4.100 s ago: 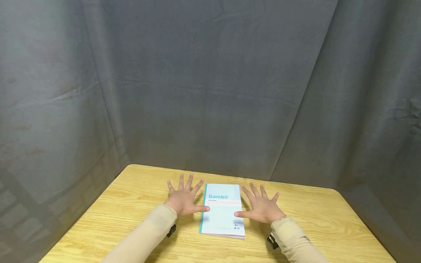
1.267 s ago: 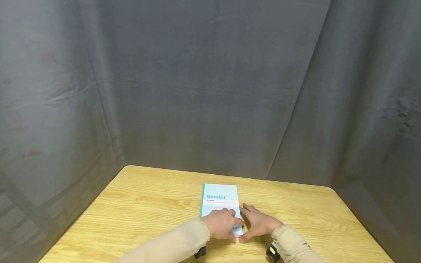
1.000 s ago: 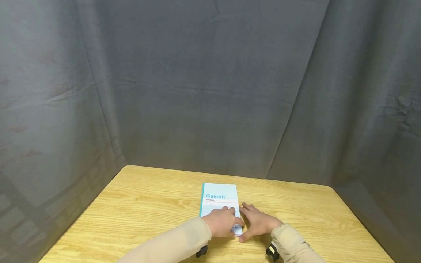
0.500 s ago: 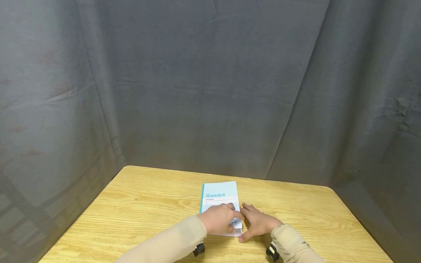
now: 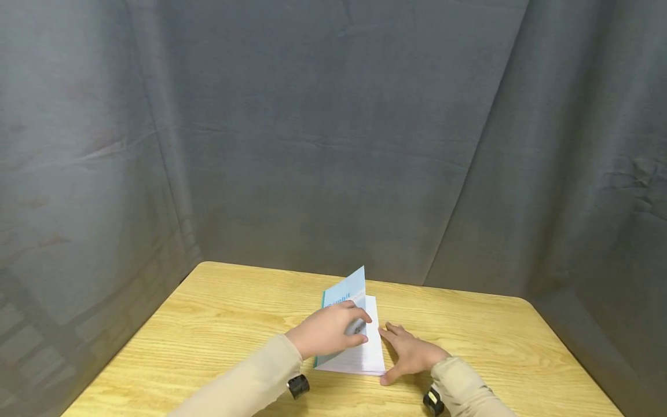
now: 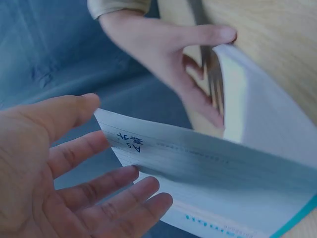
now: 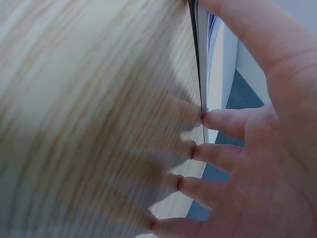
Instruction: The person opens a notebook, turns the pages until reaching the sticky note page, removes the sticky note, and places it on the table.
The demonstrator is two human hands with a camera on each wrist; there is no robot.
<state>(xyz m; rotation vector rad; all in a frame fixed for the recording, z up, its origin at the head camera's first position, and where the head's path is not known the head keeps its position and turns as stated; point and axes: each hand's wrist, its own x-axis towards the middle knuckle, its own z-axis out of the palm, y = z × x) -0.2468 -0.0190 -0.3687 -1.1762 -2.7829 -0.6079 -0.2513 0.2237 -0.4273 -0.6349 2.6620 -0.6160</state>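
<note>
1. On the tbl (image 5: 234, 324), our notebook (image 5: 374, 350) lies w/ its cover (image 5: 348, 289) tilted up.
2. Our L hand (image 5: 329, 330) has thumb & fingers apart at cover's edge, prob. to prop it.
3. We touch notebook's side w/ R hand (image 5: 413, 352), fingers spread, prob. to brace it.

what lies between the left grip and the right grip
From the left grip to the right grip, the head view shows white notebook pages, then a small wedge of bare wooden table.
</note>
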